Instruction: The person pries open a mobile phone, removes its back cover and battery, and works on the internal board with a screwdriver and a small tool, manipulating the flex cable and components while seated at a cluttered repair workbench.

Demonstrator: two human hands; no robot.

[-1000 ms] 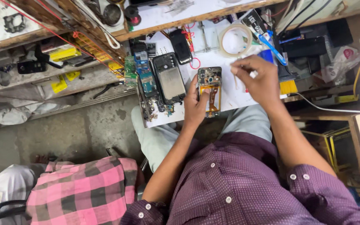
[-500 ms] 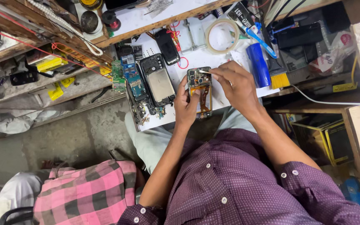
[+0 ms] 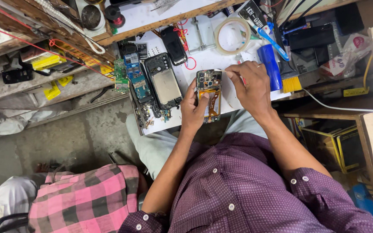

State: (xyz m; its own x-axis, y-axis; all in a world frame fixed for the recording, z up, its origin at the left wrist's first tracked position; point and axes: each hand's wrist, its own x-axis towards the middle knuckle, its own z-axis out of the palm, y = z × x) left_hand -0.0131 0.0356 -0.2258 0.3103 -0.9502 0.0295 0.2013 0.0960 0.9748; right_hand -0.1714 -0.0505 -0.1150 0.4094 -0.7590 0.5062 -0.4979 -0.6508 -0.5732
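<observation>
Head view: left hand (image 3: 194, 110) grips an opened phone (image 3: 209, 92) by its left edge, thumb up the side, at the near edge of the white work board (image 3: 203, 58). Right hand (image 3: 251, 88) sits at the phone's top right corner, fingertips pinched; whether they pinch a tool I cannot tell. Left of the phone, a second stripped phone body (image 3: 165, 84) and a blue circuit board (image 3: 135, 77) lie side by side. Tape roll (image 3: 234, 35) at the board's far edge, blue-handled brush (image 3: 277, 64) at its right edge. Someone in a pink checked shirt (image 3: 83, 198) sits beside, lower left
</observation>
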